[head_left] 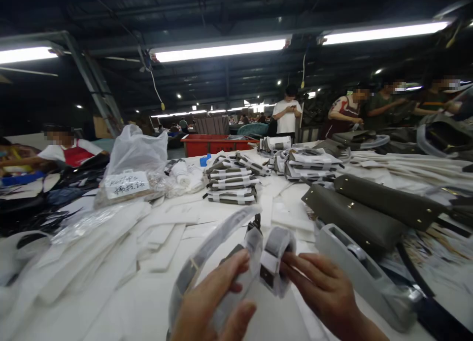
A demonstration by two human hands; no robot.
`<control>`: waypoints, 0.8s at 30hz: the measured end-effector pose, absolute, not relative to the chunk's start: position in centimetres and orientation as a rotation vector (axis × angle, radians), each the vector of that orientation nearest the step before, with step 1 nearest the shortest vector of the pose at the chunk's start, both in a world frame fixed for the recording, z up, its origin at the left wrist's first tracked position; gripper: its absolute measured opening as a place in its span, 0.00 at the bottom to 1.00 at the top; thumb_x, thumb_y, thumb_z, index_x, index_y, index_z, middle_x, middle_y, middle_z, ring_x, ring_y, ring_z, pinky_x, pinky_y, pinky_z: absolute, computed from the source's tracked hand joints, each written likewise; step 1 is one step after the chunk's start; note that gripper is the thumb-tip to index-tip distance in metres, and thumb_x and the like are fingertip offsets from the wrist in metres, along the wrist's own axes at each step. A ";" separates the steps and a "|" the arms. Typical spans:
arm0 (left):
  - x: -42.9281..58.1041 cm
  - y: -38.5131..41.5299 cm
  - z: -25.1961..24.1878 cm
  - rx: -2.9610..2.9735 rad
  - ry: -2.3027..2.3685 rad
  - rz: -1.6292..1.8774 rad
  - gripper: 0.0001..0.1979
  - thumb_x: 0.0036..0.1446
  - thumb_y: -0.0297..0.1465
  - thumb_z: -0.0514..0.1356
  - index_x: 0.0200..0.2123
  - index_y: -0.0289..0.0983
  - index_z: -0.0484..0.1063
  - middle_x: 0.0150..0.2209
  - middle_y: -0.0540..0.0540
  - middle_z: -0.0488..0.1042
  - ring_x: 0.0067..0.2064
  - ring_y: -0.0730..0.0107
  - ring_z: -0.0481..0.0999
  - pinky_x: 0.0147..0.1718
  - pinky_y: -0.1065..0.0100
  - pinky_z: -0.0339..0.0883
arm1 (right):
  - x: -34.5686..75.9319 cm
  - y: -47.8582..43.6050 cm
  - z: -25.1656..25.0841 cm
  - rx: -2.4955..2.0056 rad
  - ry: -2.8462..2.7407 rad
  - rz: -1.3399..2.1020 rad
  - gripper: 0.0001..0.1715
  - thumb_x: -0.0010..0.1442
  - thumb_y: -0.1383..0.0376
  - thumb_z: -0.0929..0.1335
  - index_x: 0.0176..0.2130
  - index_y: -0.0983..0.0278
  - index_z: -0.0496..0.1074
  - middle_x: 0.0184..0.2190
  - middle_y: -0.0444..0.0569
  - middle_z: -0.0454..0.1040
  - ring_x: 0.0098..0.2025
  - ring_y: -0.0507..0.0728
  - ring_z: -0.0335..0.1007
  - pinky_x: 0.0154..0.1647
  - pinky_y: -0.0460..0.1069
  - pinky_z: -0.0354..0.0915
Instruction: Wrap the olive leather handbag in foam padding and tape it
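Note:
A dark strap (190, 264) in translucent white wrapping arcs up from behind my left hand to a dark buckle-like part near the middle. My left hand (212, 294) curves around the wrapped strap, thumb and fingers on either side of it. Its exact grip is partly hidden. On the right, the strap's wrapped end is rolled into a coil (275, 255) with a white band across it. My right hand (325, 287) grips this coil, fingers pressed into its right side. Beside the right hand lies a grey tape dispenser (364, 277).
Stacked wrapped straps (232, 178) stand ahead on the white table, with white foam sheets (155, 242) to the left. A labelled plastic bag (129, 168) sits farther back. Dark olive bag pieces (354, 218) lie to the right. A red bin (218, 145) and several co-workers are beyond.

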State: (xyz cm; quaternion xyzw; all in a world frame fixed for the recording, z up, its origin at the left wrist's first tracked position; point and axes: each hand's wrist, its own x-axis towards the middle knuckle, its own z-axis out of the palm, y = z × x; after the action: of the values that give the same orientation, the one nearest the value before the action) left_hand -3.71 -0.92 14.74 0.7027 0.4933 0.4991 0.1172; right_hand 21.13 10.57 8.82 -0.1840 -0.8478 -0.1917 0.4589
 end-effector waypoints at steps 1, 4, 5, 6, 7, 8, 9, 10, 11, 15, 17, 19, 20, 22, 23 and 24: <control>-2.9 -0.7 14.3 2.127 1.405 1.377 0.26 0.60 0.40 0.63 0.61 0.45 0.67 0.54 0.44 0.76 0.51 0.61 0.79 0.48 0.70 0.75 | 20.5 9.2 8.4 -0.417 -2.090 -0.426 0.21 0.67 0.71 0.65 0.57 0.61 0.72 0.48 0.50 0.80 0.46 0.56 0.73 0.46 0.50 0.70; -1.4 -0.3 12.4 2.085 1.483 1.318 0.25 0.64 0.39 0.59 0.62 0.40 0.66 0.57 0.41 0.74 0.58 0.59 0.73 0.57 0.62 0.68 | 18.4 6.1 7.5 -0.413 -2.069 -0.191 0.22 0.65 0.73 0.66 0.57 0.61 0.72 0.48 0.51 0.80 0.46 0.56 0.74 0.47 0.49 0.71; -1.3 -0.3 11.7 2.045 1.531 1.341 0.24 0.64 0.38 0.59 0.61 0.39 0.67 0.56 0.41 0.74 0.58 0.59 0.73 0.57 0.61 0.68 | 17.8 5.3 7.2 -0.459 -2.057 -0.039 0.23 0.64 0.73 0.66 0.57 0.60 0.72 0.48 0.51 0.80 0.46 0.57 0.75 0.48 0.49 0.71; -1.2 -0.4 11.0 2.017 1.564 1.368 0.23 0.64 0.38 0.59 0.60 0.38 0.68 0.55 0.40 0.75 0.57 0.59 0.75 0.56 0.61 0.69 | 17.2 4.6 7.0 -0.526 -2.035 0.162 0.23 0.64 0.72 0.67 0.57 0.59 0.72 0.48 0.51 0.79 0.46 0.57 0.75 0.48 0.49 0.72; -1.2 -0.6 10.5 2.003 1.579 1.395 0.22 0.63 0.37 0.60 0.59 0.39 0.70 0.53 0.40 0.76 0.55 0.59 0.76 0.55 0.61 0.71 | 16.8 4.0 6.8 -0.604 -1.997 0.407 0.22 0.63 0.69 0.67 0.57 0.58 0.72 0.48 0.51 0.79 0.45 0.58 0.76 0.46 0.50 0.73; -1.2 -0.8 10.0 2.010 1.572 1.415 0.21 0.62 0.36 0.62 0.58 0.39 0.71 0.52 0.40 0.77 0.53 0.59 0.77 0.53 0.61 0.72 | 16.4 3.5 6.7 -0.681 -1.942 0.668 0.21 0.63 0.64 0.68 0.56 0.58 0.72 0.46 0.51 0.79 0.43 0.58 0.77 0.44 0.50 0.74; -1.2 -1.1 9.7 2.031 1.554 1.429 0.21 0.61 0.35 0.63 0.57 0.40 0.72 0.50 0.40 0.78 0.52 0.59 0.78 0.52 0.62 0.74 | 16.1 3.1 6.7 -0.754 -1.870 0.911 0.20 0.64 0.59 0.68 0.54 0.59 0.73 0.43 0.51 0.79 0.40 0.59 0.77 0.41 0.50 0.74; -1.2 -1.3 9.5 2.057 1.535 1.441 0.21 0.60 0.34 0.64 0.56 0.41 0.72 0.50 0.41 0.78 0.51 0.59 0.78 0.51 0.62 0.74 | 15.8 2.8 6.7 -0.817 -1.786 1.109 0.21 0.63 0.54 0.68 0.52 0.60 0.75 0.39 0.51 0.79 0.37 0.59 0.76 0.38 0.51 0.74; -1.3 -1.7 9.4 2.085 1.523 1.447 0.21 0.59 0.33 0.65 0.56 0.42 0.72 0.50 0.41 0.78 0.51 0.60 0.78 0.50 0.62 0.74 | 15.5 2.6 6.8 -0.865 -1.705 1.255 0.22 0.63 0.51 0.67 0.50 0.60 0.76 0.35 0.50 0.79 0.34 0.59 0.74 0.35 0.51 0.73; -2.9 -3.3 10.9 2.193 1.524 1.367 0.20 0.59 0.31 0.65 0.55 0.43 0.73 0.53 0.41 0.75 0.53 0.60 0.76 0.52 0.63 0.73 | 14.4 2.4 7.5 -0.897 -1.532 1.469 0.23 0.60 0.46 0.68 0.40 0.61 0.78 0.27 0.47 0.72 0.30 0.57 0.66 0.33 0.50 0.66; -4.7 -3.9 12.8 2.227 1.576 1.386 0.14 0.61 0.31 0.62 0.51 0.44 0.76 0.54 0.43 0.75 0.52 0.62 0.76 0.53 0.64 0.72 | 13.8 2.6 8.1 -0.870 -1.503 1.520 0.22 0.59 0.46 0.69 0.32 0.62 0.76 0.25 0.45 0.69 0.30 0.56 0.64 0.33 0.49 0.63; -6.5 -4.0 15.0 2.209 1.724 1.504 0.12 0.64 0.31 0.59 0.49 0.42 0.76 0.51 0.44 0.76 0.53 0.63 0.76 0.52 0.65 0.72 | 12.9 2.9 8.9 -0.838 -1.482 1.565 0.23 0.59 0.46 0.69 0.27 0.63 0.73 0.24 0.44 0.67 0.30 0.55 0.63 0.32 0.49 0.61; -7.4 -3.8 16.1 2.193 1.803 1.540 0.12 0.65 0.31 0.58 0.50 0.41 0.76 0.51 0.43 0.76 0.52 0.63 0.76 0.49 0.65 0.73 | 12.3 3.2 9.3 -0.821 -1.471 1.584 0.24 0.59 0.46 0.69 0.26 0.63 0.72 0.24 0.44 0.67 0.29 0.54 0.62 0.32 0.49 0.60; -8.6 -2.9 17.9 2.219 1.936 1.522 0.14 0.65 0.34 0.57 0.52 0.40 0.74 0.53 0.42 0.75 0.50 0.63 0.76 0.45 0.66 0.74 | 11.0 3.9 10.2 -0.782 -1.454 1.603 0.23 0.58 0.47 0.70 0.27 0.63 0.72 0.25 0.43 0.68 0.28 0.53 0.62 0.32 0.49 0.60; -9.1 -2.3 18.5 2.250 1.981 1.461 0.16 0.65 0.35 0.56 0.54 0.40 0.73 0.54 0.42 0.75 0.50 0.62 0.76 0.44 0.65 0.74 | 10.3 4.3 10.5 -0.765 -1.445 1.609 0.24 0.57 0.46 0.71 0.28 0.64 0.72 0.25 0.43 0.69 0.28 0.52 0.62 0.31 0.49 0.60; -9.4 -1.6 19.1 2.279 2.005 1.371 0.18 0.66 0.36 0.56 0.56 0.39 0.72 0.54 0.42 0.74 0.49 0.61 0.77 0.45 0.64 0.74 | 9.5 4.8 10.8 -0.750 -1.433 1.614 0.24 0.57 0.46 0.71 0.28 0.64 0.73 0.25 0.44 0.69 0.28 0.52 0.63 0.31 0.49 0.61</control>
State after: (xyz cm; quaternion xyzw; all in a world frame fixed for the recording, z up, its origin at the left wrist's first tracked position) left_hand -9.39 -1.55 19.06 0.6813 0.5992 0.4098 -0.0942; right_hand 9.53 4.78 10.80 -0.2985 -0.5704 0.6426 0.4154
